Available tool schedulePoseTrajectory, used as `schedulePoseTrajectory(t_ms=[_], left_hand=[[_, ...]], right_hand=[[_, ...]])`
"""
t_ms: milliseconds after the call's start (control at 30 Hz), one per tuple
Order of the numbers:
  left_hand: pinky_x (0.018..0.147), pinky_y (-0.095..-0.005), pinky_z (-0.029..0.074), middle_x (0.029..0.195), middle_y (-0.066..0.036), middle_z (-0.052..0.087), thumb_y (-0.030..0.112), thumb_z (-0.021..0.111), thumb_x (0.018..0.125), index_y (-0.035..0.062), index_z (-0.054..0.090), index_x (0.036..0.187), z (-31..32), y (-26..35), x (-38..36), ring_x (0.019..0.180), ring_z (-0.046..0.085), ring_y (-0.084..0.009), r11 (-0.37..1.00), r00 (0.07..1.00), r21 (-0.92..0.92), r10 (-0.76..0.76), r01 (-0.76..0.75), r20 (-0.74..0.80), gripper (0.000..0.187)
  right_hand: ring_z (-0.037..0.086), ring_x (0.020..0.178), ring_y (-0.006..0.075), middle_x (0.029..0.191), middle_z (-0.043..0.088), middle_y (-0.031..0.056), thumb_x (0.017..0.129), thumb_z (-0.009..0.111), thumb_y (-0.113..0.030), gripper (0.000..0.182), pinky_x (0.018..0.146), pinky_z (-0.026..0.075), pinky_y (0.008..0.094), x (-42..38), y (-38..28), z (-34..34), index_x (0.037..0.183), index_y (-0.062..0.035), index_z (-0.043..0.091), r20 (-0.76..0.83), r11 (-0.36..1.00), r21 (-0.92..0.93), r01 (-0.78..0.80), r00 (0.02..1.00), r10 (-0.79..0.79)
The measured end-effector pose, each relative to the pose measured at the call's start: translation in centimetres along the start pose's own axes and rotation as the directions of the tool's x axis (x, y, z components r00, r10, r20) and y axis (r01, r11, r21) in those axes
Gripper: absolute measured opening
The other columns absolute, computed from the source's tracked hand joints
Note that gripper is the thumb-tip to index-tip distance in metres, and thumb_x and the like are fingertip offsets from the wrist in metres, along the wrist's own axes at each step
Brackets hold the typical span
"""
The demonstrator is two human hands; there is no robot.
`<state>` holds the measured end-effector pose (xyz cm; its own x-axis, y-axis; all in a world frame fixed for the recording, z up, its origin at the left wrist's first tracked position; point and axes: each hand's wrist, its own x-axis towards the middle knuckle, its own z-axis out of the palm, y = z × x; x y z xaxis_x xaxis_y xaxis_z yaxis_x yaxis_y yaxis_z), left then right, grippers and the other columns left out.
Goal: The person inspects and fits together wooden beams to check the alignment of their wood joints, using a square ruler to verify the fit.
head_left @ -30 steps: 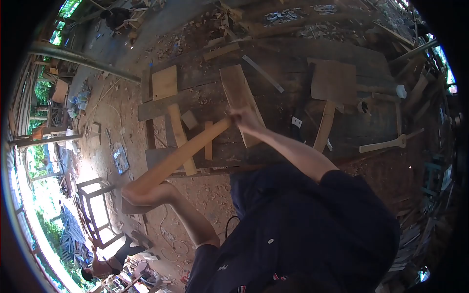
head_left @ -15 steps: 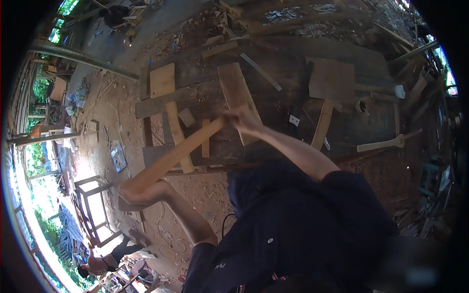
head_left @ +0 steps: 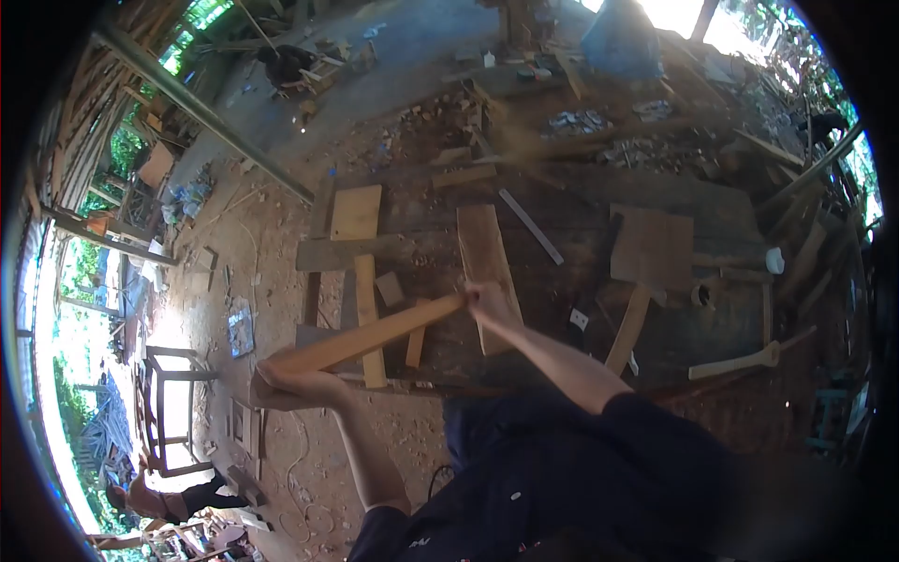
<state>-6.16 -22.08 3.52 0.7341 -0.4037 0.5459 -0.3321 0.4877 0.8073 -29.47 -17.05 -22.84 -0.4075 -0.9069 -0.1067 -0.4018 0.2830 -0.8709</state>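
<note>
One long wooden plank [head_left: 379, 338], slanting over the near edge of the workbench [head_left: 554, 298]. Left hand [head_left: 302, 386] grips one end; right hand [head_left: 491, 305] (over a broad wooden board [head_left: 481, 242]) has fingers curled on the other.

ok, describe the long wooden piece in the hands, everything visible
The long wooden piece is straight and light brown, with a flat face showing. It slants across the view, looking wider at its left end. The left hand supports that end, exact grip unclear; the right hand holds the other. It runs from over the floor to over the workbench.
</note>
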Motion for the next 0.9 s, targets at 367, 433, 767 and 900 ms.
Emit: schedulePoseTrajectory(t_ms=[367, 433, 767, 900], left_hand=[[0.046, -0.0304, 0.052, 0.064, -0.015, 0.058, 0.019, 0.047, 0.105, -0.0029, 0.038, 0.090, 1.7, -0.3, 1.1, 0.052, 0.059, -0.0216, 0.993, 0.976, -0.102, 0.072, -0.052, 0.206, 0.028], [0.045, -0.0301, 0.051, 0.064, -0.015, 0.059, 0.019, 0.046, 0.105, -0.0031, 0.037, 0.090, 1.9, -0.1, 0.7, 0.051, 0.059, -0.0214, 0.989, 0.981, -0.132, 0.086, -0.063, 0.174, 0.028], [0.046, -0.0292, 0.051, 0.065, -0.014, 0.059, 0.021, 0.048, 0.104, -0.0014, 0.040, 0.089, 1.7, 0.0, 0.4, 0.052, 0.060, -0.0203, 0.992, 0.983, -0.128, 0.020, 0.003, 0.181, 0.028], [0.053, -0.0327, 0.054, 0.074, -0.015, 0.060, 0.027, 0.047, 0.104, -0.0026, 0.044, 0.093, 1.5, -0.7, 0.7, 0.063, 0.064, -0.0225, 0.995, 0.985, -0.093, -0.023, 0.040, 0.169, 0.031]], right_hand=[[0.071, 0.084, 0.0323, 0.091, 0.071, 0.0207, 0.099, 0.058, -0.020, 0.027, 0.070, 0.052, 0.0406, 1.3, 2.5, -0.8, 0.119, -0.0090, 0.071, 0.100, 0.951, -0.301, -0.070, 0.989, 0.105], [0.070, 0.091, 0.0367, 0.095, 0.072, 0.0203, 0.096, 0.057, -0.020, 0.026, 0.075, 0.054, 0.0466, -1.8, -2.5, -1.4, 0.113, -0.0097, 0.074, 0.023, 0.965, 0.060, 0.257, 0.966, -0.259], [0.071, 0.081, 0.0359, 0.089, 0.073, 0.0187, 0.098, 0.054, -0.020, 0.029, 0.073, 0.055, 0.0423, -1.3, -5.3, -1.7, 0.117, -0.0047, 0.071, 0.160, 0.995, -0.077, 0.066, 0.986, -0.053], [0.071, 0.085, 0.0333, 0.094, 0.073, 0.0178, 0.093, 0.065, -0.023, 0.026, 0.077, 0.056, 0.0397, -1.9, -4.2, -0.7, 0.110, -0.0065, 0.073, -0.046, 0.905, 0.382, 0.184, 0.983, -0.180]])
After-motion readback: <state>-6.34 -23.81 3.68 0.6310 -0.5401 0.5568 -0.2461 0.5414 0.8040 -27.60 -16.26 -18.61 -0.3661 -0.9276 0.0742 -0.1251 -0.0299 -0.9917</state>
